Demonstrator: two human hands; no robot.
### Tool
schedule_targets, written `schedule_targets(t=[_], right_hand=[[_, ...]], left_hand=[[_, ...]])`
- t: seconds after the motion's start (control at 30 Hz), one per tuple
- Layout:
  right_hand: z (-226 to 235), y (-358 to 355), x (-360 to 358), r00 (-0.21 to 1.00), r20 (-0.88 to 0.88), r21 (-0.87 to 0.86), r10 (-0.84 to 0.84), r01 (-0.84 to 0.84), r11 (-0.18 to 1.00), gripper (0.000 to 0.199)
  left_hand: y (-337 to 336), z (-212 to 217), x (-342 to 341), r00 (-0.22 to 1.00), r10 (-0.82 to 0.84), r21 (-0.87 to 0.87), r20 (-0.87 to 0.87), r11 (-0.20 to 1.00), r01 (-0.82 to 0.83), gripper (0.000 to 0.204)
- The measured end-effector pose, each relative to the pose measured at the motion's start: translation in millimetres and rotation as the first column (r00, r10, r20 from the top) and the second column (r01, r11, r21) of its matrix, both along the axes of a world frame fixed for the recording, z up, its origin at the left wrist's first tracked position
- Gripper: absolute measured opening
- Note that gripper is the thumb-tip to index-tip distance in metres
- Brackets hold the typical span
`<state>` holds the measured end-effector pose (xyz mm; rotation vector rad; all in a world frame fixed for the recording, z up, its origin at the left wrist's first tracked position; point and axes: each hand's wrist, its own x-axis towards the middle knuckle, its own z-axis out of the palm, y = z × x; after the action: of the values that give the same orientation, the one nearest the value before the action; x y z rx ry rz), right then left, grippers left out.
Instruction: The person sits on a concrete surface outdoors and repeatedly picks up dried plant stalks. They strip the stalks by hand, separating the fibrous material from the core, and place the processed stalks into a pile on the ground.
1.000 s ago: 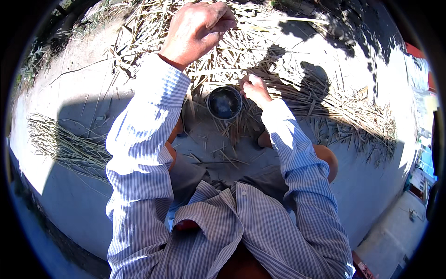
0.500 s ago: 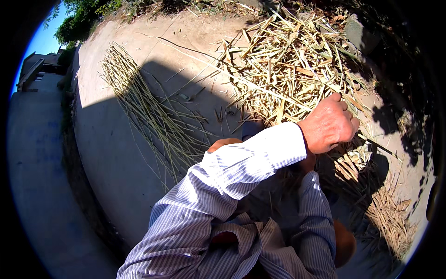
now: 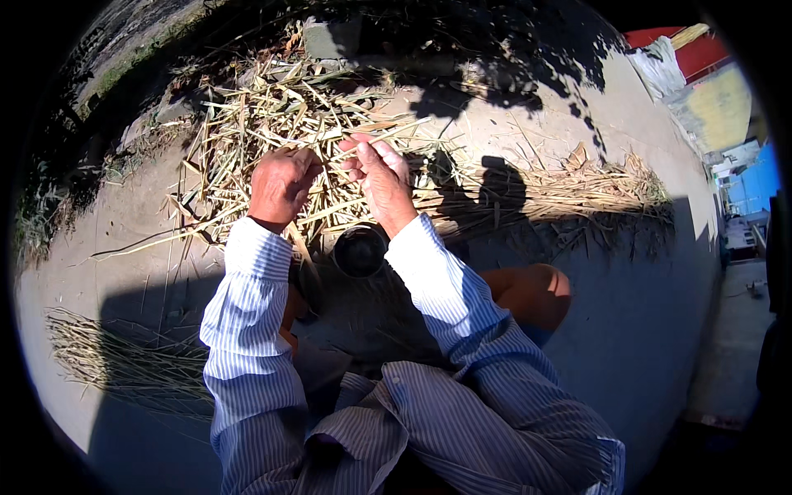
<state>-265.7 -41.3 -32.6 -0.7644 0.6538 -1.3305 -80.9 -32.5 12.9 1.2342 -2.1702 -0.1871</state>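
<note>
My left hand (image 3: 283, 186) is closed, knuckles up, over a pile of dry, straw-coloured stalks and leaves (image 3: 247, 136). A thin dry stalk seems to be pinched in it, though the pile behind makes it hard to pick out. Just to the right, my right hand (image 3: 384, 180) has its thumb and curled fingers together at the same height, seemingly on a stalk too. A small gap separates the two hands. Below them, between my forearms, sits a dark round object (image 3: 360, 252), its inside in shadow.
A bundle of stripped stalks (image 3: 569, 194) lies to the right on the concrete. Another bundle of thin greenish stalks (image 3: 132, 355) is at lower left, partly in shade. A stone block (image 3: 332, 39) stands behind the pile. My bent knee (image 3: 532, 297) shows at right.
The view has swung to the right, so the pile now lies ahead. My left hand no longer reaches far across; both hands are now side by side over the pile.
</note>
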Motion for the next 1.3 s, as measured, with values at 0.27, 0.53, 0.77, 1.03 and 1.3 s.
schedule_targets(t=[0.27, 0.53, 0.77, 1.03, 1.3], right_hand=[[-3.0, 38.5, 28.1, 0.972, 0.033, 0.025, -0.232, 0.232, 0.972, 0.024], [-8.2, 37.1, 16.9, 0.948, 0.0, 0.107, -0.318, 0.316, 0.943, 0.023], [-5.5, 34.8, 8.7, 0.988, -0.044, -0.027, -0.149, 0.148, 0.989, 0.026], [24.4, 51.2, -11.0, 0.997, -0.039, -0.188, 0.067, -0.074, 0.979, 0.026], [17.7, 50.4, 2.9, 0.983, -0.107, -0.067, -0.147, 0.14, 0.988, 0.021]], left_hand=[[34.2, 6.8, -1.7, 0.998, -0.002, 0.006, 0.068, 1.0, 0.001, 0.009], [39.7, -6.1, -7.5, 0.981, 0.045, -0.065, 0.188, 0.997, -0.033, 0.01], [44.1, 10.3, 8.4, 0.999, 0.033, 0.169, 0.039, 0.985, -0.039, 0.011], [48.3, 15.9, 19.6, 0.995, 0.039, 0.355, -0.088, 0.935, -0.005, 0.018], [48.1, 12.4, 13.9, 1.0, 0.022, 0.224, -0.007, 0.974, -0.02, 0.008]])
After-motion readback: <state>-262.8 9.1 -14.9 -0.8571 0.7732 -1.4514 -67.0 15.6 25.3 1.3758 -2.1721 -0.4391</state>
